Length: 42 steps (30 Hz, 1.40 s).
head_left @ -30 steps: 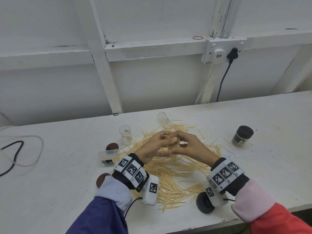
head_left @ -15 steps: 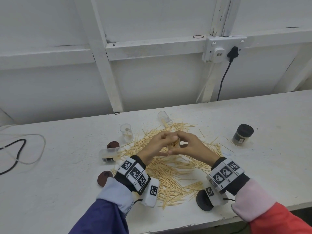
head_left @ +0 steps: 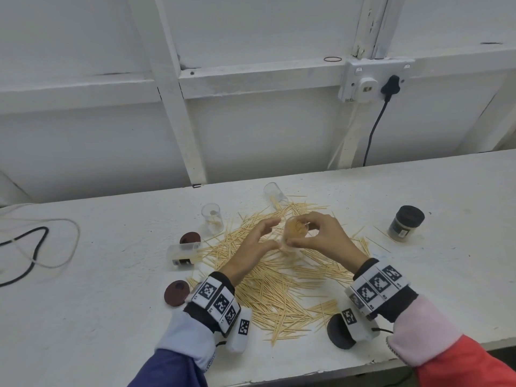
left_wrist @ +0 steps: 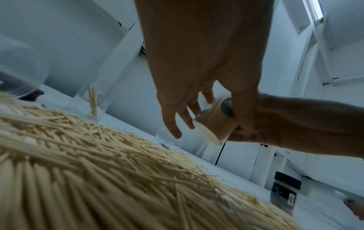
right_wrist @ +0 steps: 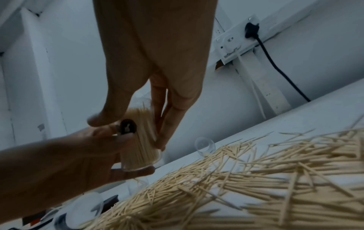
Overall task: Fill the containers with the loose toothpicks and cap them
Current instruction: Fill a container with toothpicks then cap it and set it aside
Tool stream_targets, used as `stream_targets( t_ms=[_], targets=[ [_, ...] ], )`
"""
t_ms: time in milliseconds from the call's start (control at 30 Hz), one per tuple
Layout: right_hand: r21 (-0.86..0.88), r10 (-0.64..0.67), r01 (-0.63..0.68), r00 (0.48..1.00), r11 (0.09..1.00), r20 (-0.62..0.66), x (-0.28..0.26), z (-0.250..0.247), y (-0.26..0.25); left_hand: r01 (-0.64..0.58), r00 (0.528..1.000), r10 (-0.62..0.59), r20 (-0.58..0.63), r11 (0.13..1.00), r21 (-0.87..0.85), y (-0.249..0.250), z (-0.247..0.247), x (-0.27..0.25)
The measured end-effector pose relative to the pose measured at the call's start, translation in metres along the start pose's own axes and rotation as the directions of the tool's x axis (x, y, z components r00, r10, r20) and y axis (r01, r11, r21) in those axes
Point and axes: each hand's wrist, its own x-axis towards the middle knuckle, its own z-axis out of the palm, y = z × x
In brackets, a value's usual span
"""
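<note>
Now, mid-frame: you hold a clear plastic container packed with toothpicks [head_left: 295, 232] above the loose pale wooden toothpick pile [head_left: 279, 286].
Your right hand [head_left: 324, 236] pinches the container between thumb and fingers; your left hand [head_left: 255, 241] has fingers spread, thumb under its base. A dark-capped jar [head_left: 406, 224] stands upright at right of the frame.

Wall socket [head_left: 372, 79] w/ black plug [head_left: 391, 84]; cables [head_left: 33, 247] left.
</note>
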Motion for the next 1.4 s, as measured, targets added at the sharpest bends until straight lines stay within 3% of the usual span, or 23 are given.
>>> stream_targets(
  t_ms=[133, 267, 400, 467, 533, 600, 733, 867, 1033, 1167, 1300, 1400],
  targets=[
    [-0.029, -0.04, 0.041, 0.998, 0.999, 0.038, 0.001, 0.009, -0.004, -0.088, 0.996, 0.09, -0.02, 0.992, 0.091, -0.007, 0.006, 0.0],
    [-0.022, -0.037, 0.041, 0.983, 0.999, 0.182, 0.001, 0.011, -0.011, -0.171, 0.977, 0.181, -0.115, 0.981, 0.092, -0.012, 0.008, 0.0],
    [0.07, 0.043, -0.061, 0.97, 0.996, 0.238, 0.003, 0.0, -0.01, -0.183, 0.955, 0.198, -0.22, 0.979, 0.087, -0.013, 0.006, 0.002],
    [-0.144, 0.097, -0.063, 0.965, 0.988, 0.246, 0.003, -0.006, -0.005, -0.179, 0.943, 0.204, -0.264, 0.977, 0.116, -0.015, 0.004, 0.004],
    [-0.501, 0.186, 0.021, 0.914, 0.865, 0.359, 0.0, -0.004, -0.001, -0.195, 0.933, 0.234, -0.274, 0.967, 0.164, -0.019, 0.002, 0.006],
    [-0.712, 0.244, 0.133, 0.883, 0.69, 0.401, -0.004, 0.004, 0.003, -0.22, 0.923, 0.28, -0.266, 0.947, 0.234, -0.023, 0.001, 0.007],
    [-0.824, 0.205, 0.28, 0.883, 0.493, 0.423, -0.007, 0.019, 0.003, -0.339, 0.85, 0.477, -0.222, 0.819, 0.463, -0.025, 0.003, 0.01],
    [-0.863, 0.186, 0.321, 0.891, 0.39, 0.415, -0.009, 0.023, 0.002, -0.385, 0.801, 0.58, -0.147, 0.687, 0.616, -0.025, 0.005, 0.011],
    [-0.854, 0.193, 0.297, 0.893, 0.427, 0.407, -0.011, 0.021, 0.0, -0.368, 0.746, 0.654, -0.125, 0.562, 0.741, -0.019, 0.003, 0.008],
    [-0.851, 0.197, 0.288, 0.893, 0.439, 0.404, -0.01, 0.022, -0.002, -0.33, 0.775, 0.626, -0.092, 0.525, 0.784, -0.018, -0.005, 0.008],
    [-0.853, 0.211, 0.291, 0.888, 0.433, 0.409, -0.012, 0.025, -0.004, -0.28, 0.83, 0.541, -0.136, 0.615, 0.737, -0.027, -0.003, 0.008],
    [-0.832, 0.181, 0.261, 0.903, 0.489, 0.39, -0.01, 0.021, -0.005, -0.25, 0.846, 0.502, -0.179, 0.671, 0.698, -0.029, -0.001, 0.011]
  ],
)
